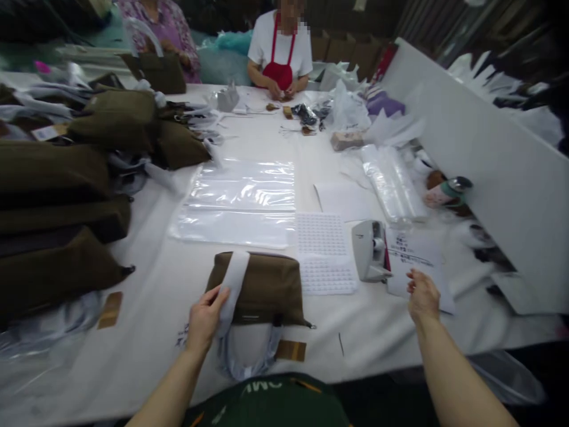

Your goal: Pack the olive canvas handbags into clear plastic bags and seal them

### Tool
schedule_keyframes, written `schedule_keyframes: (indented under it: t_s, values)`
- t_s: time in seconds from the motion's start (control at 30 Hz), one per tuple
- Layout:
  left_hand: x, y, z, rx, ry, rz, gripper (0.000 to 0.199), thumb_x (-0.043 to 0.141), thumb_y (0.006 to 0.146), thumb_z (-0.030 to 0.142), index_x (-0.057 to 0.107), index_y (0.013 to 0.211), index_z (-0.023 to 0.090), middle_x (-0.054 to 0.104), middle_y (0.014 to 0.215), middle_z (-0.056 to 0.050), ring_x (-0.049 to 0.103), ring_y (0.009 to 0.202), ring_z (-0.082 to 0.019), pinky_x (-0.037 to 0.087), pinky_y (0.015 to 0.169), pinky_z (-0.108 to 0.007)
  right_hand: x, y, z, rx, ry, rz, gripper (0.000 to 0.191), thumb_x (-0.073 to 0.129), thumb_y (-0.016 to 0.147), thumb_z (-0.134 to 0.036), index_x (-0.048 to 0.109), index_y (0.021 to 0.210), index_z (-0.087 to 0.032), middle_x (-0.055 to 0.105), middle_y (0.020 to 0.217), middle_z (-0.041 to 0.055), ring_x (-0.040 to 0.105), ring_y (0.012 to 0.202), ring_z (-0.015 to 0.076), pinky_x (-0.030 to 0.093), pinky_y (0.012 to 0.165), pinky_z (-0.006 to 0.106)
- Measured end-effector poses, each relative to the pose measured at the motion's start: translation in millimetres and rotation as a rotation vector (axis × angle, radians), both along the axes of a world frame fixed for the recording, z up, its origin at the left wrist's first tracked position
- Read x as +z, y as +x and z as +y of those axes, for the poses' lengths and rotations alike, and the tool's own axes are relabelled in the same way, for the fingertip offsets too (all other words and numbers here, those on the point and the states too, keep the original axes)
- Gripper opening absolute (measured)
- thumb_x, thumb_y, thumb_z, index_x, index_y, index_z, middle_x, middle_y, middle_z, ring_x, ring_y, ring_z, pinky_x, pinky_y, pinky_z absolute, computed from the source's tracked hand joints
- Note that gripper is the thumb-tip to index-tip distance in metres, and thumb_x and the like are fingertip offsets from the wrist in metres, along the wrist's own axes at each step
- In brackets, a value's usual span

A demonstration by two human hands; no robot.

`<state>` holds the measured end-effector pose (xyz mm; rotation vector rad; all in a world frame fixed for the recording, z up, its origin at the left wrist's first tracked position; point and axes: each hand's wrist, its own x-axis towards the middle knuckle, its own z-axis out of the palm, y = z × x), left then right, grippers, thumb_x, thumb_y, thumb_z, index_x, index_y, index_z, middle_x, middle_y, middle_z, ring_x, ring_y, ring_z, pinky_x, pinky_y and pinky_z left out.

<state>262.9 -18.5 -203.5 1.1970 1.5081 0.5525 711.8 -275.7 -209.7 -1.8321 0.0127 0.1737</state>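
Note:
A brown bag (271, 287) lies on the white table in front of me, its wrapped handle (242, 370) toward my body. My left hand (207, 314) pinches a white strip (235, 276) that lies across the left part of the bag. To the right, my right hand (422, 293) hovers over a paper with handwriting (406, 255), its fingers curled; whether they hold anything is too small to tell. A grey-white tape dispenser (368, 252) stands left of that hand. Between bag and dispenser lies a sheet of small printed labels (324, 255). A brown tag (291, 350) rests by the handle.
Several brown bags (48, 172) are piled on the left. Clear plastic bags (240, 201) lie flat beyond the bag. Plastic rolls (393, 184), a bottle (448, 191) and a white partition (480, 118) are on the right. Two people (282, 53) (178, 41) work across the table.

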Motion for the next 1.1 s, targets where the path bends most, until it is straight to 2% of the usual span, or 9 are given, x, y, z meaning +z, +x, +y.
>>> schedule_keyframes:
  t_s: [0.17,0.33,0.43,0.6,0.7,0.8,0.87,0.93,1.1]
  values:
    - [-1.2,1.6,3.1,0.086,-0.072,0.057,0.053,0.072,0.059,0.047,0.068,0.101,0.017,0.071,0.097,-0.005,0.061,0.099,-0.026,0.047,0.09,-0.036,-29.5,25.5,-3.8,0.23,-0.2,0.203,0.046,0.066,0.059,-0.052,0.068,0.081,-0.012,0.057,0.063,0.0013,0.042,0.05,0.0096,0.033,0.043,0.022]
    - [2.7,5.4,4.4,0.088,-0.082,0.04,0.05,0.072,0.058,0.045,0.068,0.099,0.017,0.071,0.097,-0.005,0.063,0.097,-0.025,0.048,0.091,-0.036,-35.7,38.7,12.1,0.378,-0.232,0.271,0.039,0.073,0.051,-0.047,0.066,0.068,-0.012,0.057,0.058,0.0006,0.042,0.05,0.01,0.032,0.046,0.023]
    - [7.1,9.0,5.0,0.107,-0.082,0.038,0.05,0.071,0.058,0.044,0.068,0.1,0.016,0.071,0.098,-0.006,0.063,0.098,-0.026,0.05,0.088,-0.035,-31.8,34.1,8.3,0.362,-0.192,0.246,0.041,0.071,0.049,-0.05,0.063,0.067,-0.014,0.055,0.059,-0.0001,0.042,0.052,0.0104,0.033,0.047,0.024]
    - [15.9,13.0,3.8,0.104,-0.106,0.079,0.054,0.071,0.057,0.044,0.067,0.102,0.015,0.07,0.1,-0.007,0.062,0.099,-0.027,0.052,0.083,-0.034,-33.4,3.9,-11.0,0.257,-0.198,0.211,0.042,0.057,0.053,-0.06,0.055,0.064,-0.02,0.052,0.059,0.0002,0.047,0.053,0.0134,0.037,0.049,0.026]
    - [13.3,11.2,5.5,0.088,-0.091,0.081,0.054,0.071,0.057,0.045,0.067,0.101,0.014,0.07,0.099,-0.007,0.062,0.099,-0.027,0.051,0.086,-0.035,-33.2,0.8,-20.5,0.255,-0.333,0.206,0.03,0.064,0.049,-0.049,0.054,0.053,-0.02,0.049,0.048,0.0,0.044,0.048,0.0143,0.034,0.047,0.027]
    - [7.3,7.1,6.4,0.066,-0.072,0.061,0.055,0.071,0.059,0.047,0.067,0.102,0.014,0.07,0.099,-0.007,0.062,0.097,-0.026,0.049,0.087,-0.036,-21.3,0.8,-21.6,0.298,-0.473,0.178,0.021,0.069,0.043,-0.031,0.051,0.041,-0.021,0.043,0.038,-0.0018,0.041,0.045,0.0145,0.029,0.047,0.026]
    - [6.0,4.4,3.9,0.025,-0.035,0.033,0.053,0.07,0.061,0.048,0.067,0.101,0.014,0.071,0.097,-0.007,0.063,0.095,-0.026,0.05,0.085,-0.035,-10.0,-16.3,-8.8,0.387,-0.502,0.178,0.02,0.07,0.045,-0.032,0.053,0.042,-0.021,0.046,0.04,-0.0012,0.042,0.047,0.0153,0.029,0.048,0.026]
    - [7.0,3.0,0.2,-0.043,0.036,-0.008,0.05,0.067,0.064,0.05,0.069,0.099,0.013,0.071,0.096,-0.008,0.063,0.093,-0.026,0.05,0.083,-0.034,1.3,-53.8,19.1,0.532,-0.467,0.201,0.024,0.067,0.054,-0.043,0.059,0.053,-0.02,0.052,0.049,-0.0001,0.043,0.049,0.0152,0.031,0.048,0.026]
    - [5.7,1.5,-2.0,-0.098,0.157,-0.022,0.042,0.062,0.072,0.045,0.07,0.098,0.014,0.071,0.094,-0.008,0.063,0.087,-0.022,0.049,0.079,-0.032,39.3,-197.8,124.4,1.096,-0.199,0.277,0.032,0.059,0.072,-0.049,0.06,0.069,-0.018,0.053,0.061,-0.0011,0.045,0.056,0.0124,0.035,0.054,0.024]
